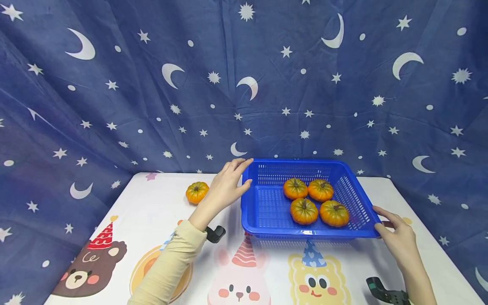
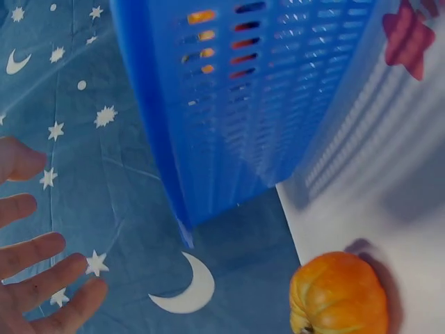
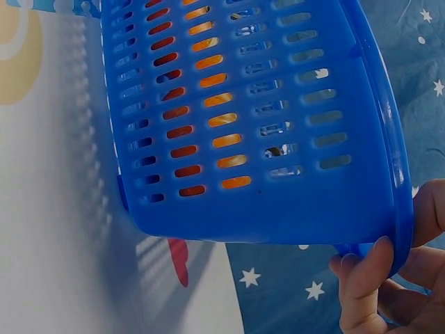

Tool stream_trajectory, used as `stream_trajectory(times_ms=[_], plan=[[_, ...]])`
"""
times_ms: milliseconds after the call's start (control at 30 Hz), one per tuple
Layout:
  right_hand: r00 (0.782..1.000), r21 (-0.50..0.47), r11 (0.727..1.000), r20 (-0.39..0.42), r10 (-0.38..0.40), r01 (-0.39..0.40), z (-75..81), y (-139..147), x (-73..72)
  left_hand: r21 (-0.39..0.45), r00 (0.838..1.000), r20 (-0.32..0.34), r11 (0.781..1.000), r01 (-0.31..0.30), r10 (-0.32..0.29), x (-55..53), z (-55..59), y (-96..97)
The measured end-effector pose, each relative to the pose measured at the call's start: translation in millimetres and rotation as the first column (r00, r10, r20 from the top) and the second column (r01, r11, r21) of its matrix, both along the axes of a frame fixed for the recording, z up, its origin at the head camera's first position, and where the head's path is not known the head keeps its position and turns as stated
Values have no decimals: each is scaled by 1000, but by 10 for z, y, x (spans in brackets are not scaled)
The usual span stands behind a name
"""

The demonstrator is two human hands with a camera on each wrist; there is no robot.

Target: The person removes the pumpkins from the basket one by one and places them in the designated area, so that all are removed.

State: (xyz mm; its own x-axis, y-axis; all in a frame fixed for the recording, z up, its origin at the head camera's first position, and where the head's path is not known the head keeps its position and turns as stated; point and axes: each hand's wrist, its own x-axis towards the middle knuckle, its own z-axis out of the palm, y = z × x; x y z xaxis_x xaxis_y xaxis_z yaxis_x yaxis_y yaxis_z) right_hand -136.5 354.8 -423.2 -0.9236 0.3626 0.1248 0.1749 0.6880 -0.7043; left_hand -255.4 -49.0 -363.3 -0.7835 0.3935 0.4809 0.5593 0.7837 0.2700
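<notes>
A blue plastic basket (image 1: 305, 233) with slotted walls holds several small orange pumpkins (image 1: 304, 211). My right hand (image 1: 398, 237) grips the basket's rim at its right front corner; in the right wrist view the fingers (image 3: 367, 278) curl round that rim. Near the left rear corner is my left hand (image 1: 225, 186), its fingers extended. The left wrist view shows those fingers (image 2: 42, 254) spread and apart from the basket wall (image 2: 243, 132), with nothing in them. One more pumpkin (image 1: 197, 192) lies on the table, left of the basket, partly behind the left wrist. Whether the basket's base touches the table I cannot tell.
A white tablecloth (image 1: 152, 203) printed with cartoon animals covers the table. Behind it hangs a dark blue curtain (image 1: 213, 127) with moons and stars, close to the basket's rear rim. Black wrist mounts (image 1: 385, 292) are strapped near both hands.
</notes>
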Motion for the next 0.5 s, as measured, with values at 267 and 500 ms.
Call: stream_trajectory(times_ms=[267, 500], plan=[[1000, -10, 1000, 3, 2, -2, 10, 5, 10, -71, 998, 5, 995, 65, -65, -36, 111, 207], [1000, -35, 999, -6, 9, -10, -167, 143, -78, -121, 991, 4, 984, 131, -132, -42, 187, 401]])
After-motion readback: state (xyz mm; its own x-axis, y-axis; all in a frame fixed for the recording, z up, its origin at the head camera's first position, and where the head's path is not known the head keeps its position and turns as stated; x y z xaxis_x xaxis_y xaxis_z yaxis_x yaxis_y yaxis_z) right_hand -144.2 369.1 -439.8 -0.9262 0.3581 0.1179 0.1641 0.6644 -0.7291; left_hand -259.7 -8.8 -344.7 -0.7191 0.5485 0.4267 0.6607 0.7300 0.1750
